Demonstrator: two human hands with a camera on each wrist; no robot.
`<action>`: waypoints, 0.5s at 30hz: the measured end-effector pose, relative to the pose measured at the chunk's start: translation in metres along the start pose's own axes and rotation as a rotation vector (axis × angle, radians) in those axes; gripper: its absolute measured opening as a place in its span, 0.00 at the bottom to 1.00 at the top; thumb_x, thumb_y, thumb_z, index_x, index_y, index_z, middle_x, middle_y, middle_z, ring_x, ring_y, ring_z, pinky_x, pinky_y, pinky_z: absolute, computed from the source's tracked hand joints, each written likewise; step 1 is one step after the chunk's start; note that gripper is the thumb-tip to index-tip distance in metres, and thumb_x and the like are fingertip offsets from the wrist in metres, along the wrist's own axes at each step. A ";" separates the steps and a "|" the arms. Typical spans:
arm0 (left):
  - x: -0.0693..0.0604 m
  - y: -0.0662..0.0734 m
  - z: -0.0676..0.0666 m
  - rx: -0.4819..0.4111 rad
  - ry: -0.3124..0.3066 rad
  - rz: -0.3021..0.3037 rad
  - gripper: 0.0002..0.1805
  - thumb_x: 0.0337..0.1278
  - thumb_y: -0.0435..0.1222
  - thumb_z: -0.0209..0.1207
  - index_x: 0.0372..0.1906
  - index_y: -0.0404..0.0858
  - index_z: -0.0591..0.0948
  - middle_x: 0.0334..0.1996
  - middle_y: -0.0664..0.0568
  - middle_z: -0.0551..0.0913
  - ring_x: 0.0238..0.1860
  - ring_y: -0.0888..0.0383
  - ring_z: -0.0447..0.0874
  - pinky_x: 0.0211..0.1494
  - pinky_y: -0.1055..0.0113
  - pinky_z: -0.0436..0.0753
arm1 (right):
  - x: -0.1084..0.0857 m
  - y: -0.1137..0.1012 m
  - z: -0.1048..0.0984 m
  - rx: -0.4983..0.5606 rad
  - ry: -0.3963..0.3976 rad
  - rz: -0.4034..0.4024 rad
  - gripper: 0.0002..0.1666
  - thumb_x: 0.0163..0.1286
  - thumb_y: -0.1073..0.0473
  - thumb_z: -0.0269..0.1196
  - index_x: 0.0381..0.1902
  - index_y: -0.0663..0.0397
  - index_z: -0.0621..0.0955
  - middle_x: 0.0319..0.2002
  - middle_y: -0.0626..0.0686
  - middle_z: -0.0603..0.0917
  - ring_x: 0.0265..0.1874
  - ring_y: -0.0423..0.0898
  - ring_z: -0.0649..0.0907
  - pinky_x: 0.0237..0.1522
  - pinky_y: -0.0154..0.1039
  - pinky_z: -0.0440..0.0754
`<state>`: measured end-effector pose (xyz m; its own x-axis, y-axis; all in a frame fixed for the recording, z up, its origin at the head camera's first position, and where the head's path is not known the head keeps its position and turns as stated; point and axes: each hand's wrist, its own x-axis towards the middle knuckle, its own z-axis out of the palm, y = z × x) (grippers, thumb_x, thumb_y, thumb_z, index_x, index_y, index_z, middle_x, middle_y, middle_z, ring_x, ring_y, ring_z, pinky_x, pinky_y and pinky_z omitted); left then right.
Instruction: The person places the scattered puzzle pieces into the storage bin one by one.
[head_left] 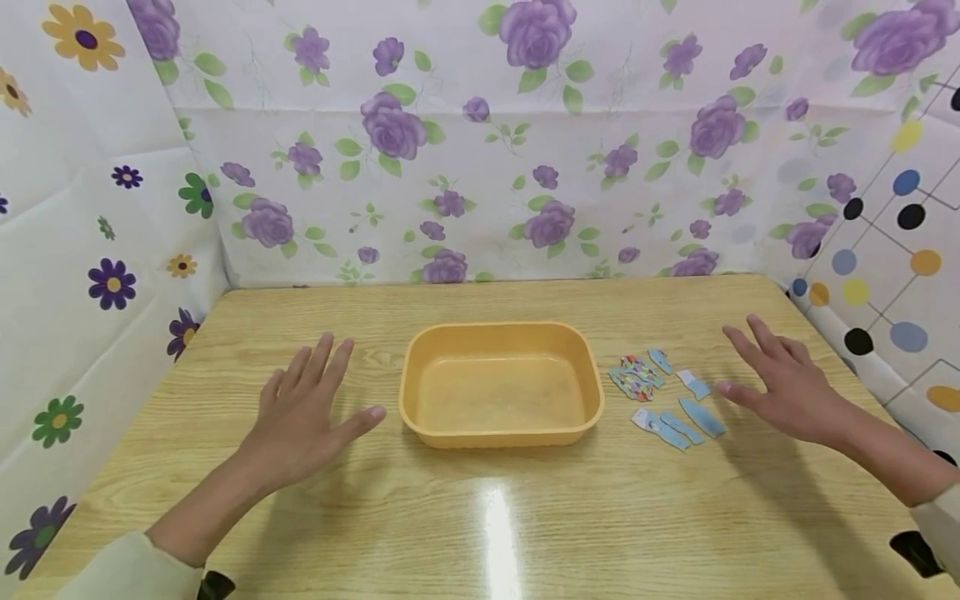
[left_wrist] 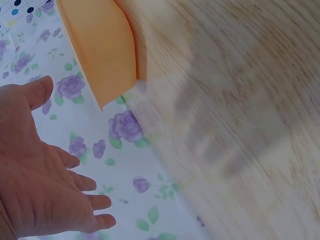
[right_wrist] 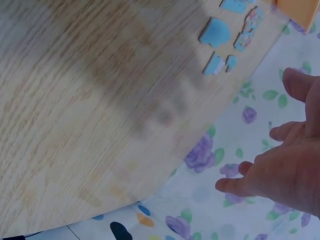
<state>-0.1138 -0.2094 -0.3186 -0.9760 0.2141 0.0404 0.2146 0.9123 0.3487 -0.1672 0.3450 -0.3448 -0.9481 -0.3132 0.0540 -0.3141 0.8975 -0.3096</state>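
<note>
An orange-yellow plastic basin stands at the middle of the wooden table, with nothing inside it. To its right lie several flat, light-blue cut pieces, like puzzle pieces; a few carry a multicoloured pattern. My left hand hovers left of the basin, fingers spread, holding nothing. On the other side my right hand is raised just right of the pieces, fingers apart and touching nothing. Both palms show bare in the wrist views, the left hand near the basin's side and the right hand away from the pieces.
The wooden table ends at a back edge against a purple-flowered cloth. Patterned sheets hang at the left and right. A bright light reflection falls on the tabletop in front of the basin.
</note>
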 end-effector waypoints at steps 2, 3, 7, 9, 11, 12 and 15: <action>0.001 0.001 0.000 -0.015 0.008 0.008 0.52 0.61 0.65 0.49 0.77 0.41 0.43 0.76 0.41 0.34 0.74 0.34 0.32 0.67 0.29 0.37 | 0.002 0.002 0.001 0.002 0.003 -0.006 0.49 0.71 0.47 0.58 0.77 0.57 0.46 0.74 0.70 0.37 0.62 0.81 0.50 0.44 0.79 0.55; 0.001 0.002 0.001 -0.025 0.012 0.013 0.52 0.60 0.65 0.50 0.77 0.41 0.44 0.76 0.40 0.35 0.74 0.34 0.32 0.67 0.29 0.38 | 0.003 0.003 0.001 0.011 0.005 -0.009 0.49 0.71 0.47 0.59 0.77 0.57 0.46 0.74 0.70 0.38 0.62 0.81 0.50 0.44 0.79 0.55; 0.004 0.005 0.002 -0.077 0.022 0.026 0.53 0.58 0.65 0.53 0.77 0.39 0.48 0.76 0.40 0.36 0.73 0.33 0.34 0.67 0.30 0.39 | 0.007 0.010 0.002 0.058 0.005 -0.027 0.49 0.69 0.49 0.62 0.76 0.57 0.48 0.72 0.73 0.42 0.62 0.82 0.49 0.43 0.80 0.55; 0.006 0.006 0.004 -0.103 0.025 0.024 0.53 0.56 0.65 0.55 0.76 0.39 0.50 0.76 0.40 0.37 0.73 0.33 0.35 0.67 0.30 0.39 | 0.009 0.014 0.002 0.095 -0.001 -0.034 0.49 0.68 0.50 0.63 0.76 0.57 0.49 0.71 0.75 0.45 0.62 0.82 0.48 0.44 0.79 0.54; 0.007 0.007 0.006 -0.126 0.032 0.021 0.53 0.55 0.65 0.57 0.76 0.39 0.52 0.76 0.40 0.39 0.73 0.33 0.36 0.67 0.30 0.40 | 0.011 0.018 0.003 0.132 -0.002 -0.051 0.49 0.67 0.52 0.64 0.76 0.59 0.51 0.69 0.77 0.48 0.62 0.83 0.48 0.45 0.78 0.54; 0.008 0.007 0.007 -0.138 0.038 0.020 0.53 0.54 0.64 0.58 0.75 0.39 0.53 0.76 0.40 0.40 0.73 0.33 0.37 0.67 0.31 0.40 | 0.012 0.021 0.003 0.150 0.000 -0.062 0.49 0.67 0.53 0.65 0.75 0.60 0.52 0.68 0.78 0.49 0.62 0.83 0.48 0.46 0.78 0.53; 0.009 0.008 0.011 -0.178 0.071 0.026 0.51 0.51 0.61 0.63 0.74 0.39 0.58 0.76 0.39 0.44 0.73 0.33 0.41 0.66 0.31 0.42 | 0.014 0.027 0.004 0.185 0.016 -0.098 0.47 0.65 0.57 0.66 0.73 0.63 0.56 0.65 0.79 0.52 0.61 0.85 0.48 0.45 0.77 0.54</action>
<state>-0.1200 -0.1961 -0.3254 -0.9718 0.2055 0.1155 0.2356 0.8296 0.5063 -0.1890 0.3635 -0.3558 -0.9147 -0.3895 0.1074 -0.3918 0.7904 -0.4710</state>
